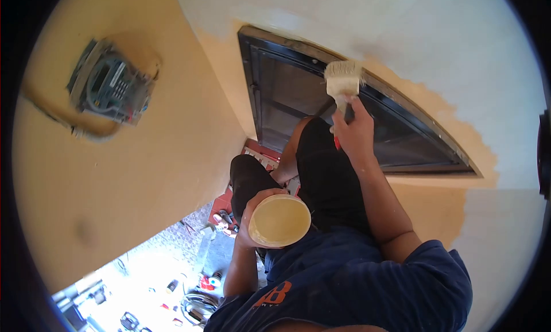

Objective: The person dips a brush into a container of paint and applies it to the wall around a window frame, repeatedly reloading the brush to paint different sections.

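We are looking steeply down along our own body, perched high beside a wall. Our right hand (357, 127) is wrapped tight around the handle of a wide paintbrush (343, 80), its pale bristles pressed to the strip of wall just above the dark window frame (321, 56). The brush is held upright with the bristles far from us, which lets its tips run close along the frame's edge, where fresh white paint (436, 39) meets the older tan coat (172, 148).

Our left hand (252, 214) is cupped around a small paint tub (280, 220), fingers curled about its side. The tub sits near our chest, its mouth turned towards us and cream paint showing inside; kept there, it is within easy reach of the brush.

On the left, an electric meter (112, 82) sits in a recess of the tan wall. Well below, on the floor (155, 263), lie scattered cans and tools (198, 297), too small to tell apart. Our dark trousers (321, 177) and blue shirt (367, 280) fill the near middle.
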### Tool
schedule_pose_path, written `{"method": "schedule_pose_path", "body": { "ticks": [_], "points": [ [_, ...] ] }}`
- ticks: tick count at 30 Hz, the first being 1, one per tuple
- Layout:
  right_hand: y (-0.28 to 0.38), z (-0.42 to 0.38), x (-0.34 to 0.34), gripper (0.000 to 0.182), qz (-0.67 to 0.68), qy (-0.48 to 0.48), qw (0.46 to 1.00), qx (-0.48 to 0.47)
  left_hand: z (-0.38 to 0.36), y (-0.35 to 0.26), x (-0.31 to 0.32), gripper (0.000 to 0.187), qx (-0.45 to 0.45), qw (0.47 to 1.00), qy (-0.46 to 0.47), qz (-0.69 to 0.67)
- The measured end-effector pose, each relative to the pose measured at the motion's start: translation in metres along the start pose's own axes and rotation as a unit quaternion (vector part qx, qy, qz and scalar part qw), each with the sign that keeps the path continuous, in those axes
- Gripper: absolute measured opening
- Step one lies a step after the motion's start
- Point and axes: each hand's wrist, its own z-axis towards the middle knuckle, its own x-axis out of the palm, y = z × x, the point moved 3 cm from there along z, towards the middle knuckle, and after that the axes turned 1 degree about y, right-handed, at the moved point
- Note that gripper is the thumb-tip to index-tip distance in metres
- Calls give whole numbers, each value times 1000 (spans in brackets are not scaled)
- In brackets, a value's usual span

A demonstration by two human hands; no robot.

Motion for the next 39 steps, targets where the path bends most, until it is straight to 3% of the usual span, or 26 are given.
{"method": "schedule_pose_path", "body": {
  "ticks": [2,4,8,11,13,17,21,23,25,28,32,34,39],
  "points": [
    [2,13,-1,36,-41,-31,999,14,-1,3,-1,90,-16,1000,8,-3],
    [4,25,0,35,-196,-136,950,-202,-2,5,-3,88,-31,999,8,-1],
    [20,40,6,33,-188,-136,958,-170,-2,7,-7,84,-54,999,2,3],
    [21,47,6,31,-202,-145,949,-196,-1,13,-7,71,-102,995,20,-3],
    [10,53,2,34,-216,-143,951,-168,-3,20,-10,82,-47,999,1,19],
    [-6,54,-30,33,-254,-136,954,-80,-7,25,-10,85,-49,999,-3,14],
    [-22,30,-70,32,-295,-176,933,-111,-10,22,-14,89,-48,998,-18,20],
    [-17,16,-87,35,-350,-158,923,-31,-8,22,-12,91,-47,998,-21,20],
    [-7,15,-91,35,-363,-146,920,-32,-4,21,-8,93,-47,999,-11,18],
    [18,25,-67,34,-398,-96,908,-95,6,17,-4,96,-48,999,16,18],
    [3,70,-2,33,-325,-166,925,-108,5,17,3,98,-45,998,43,21],
    [29,68,19,45,-325,-111,932,-111,5,16,5,99,-44,998,48,26],
    [45,61,38,42,-283,-32,944,-168,3,16,8,102,-43,997,48,32]
  ]
}}
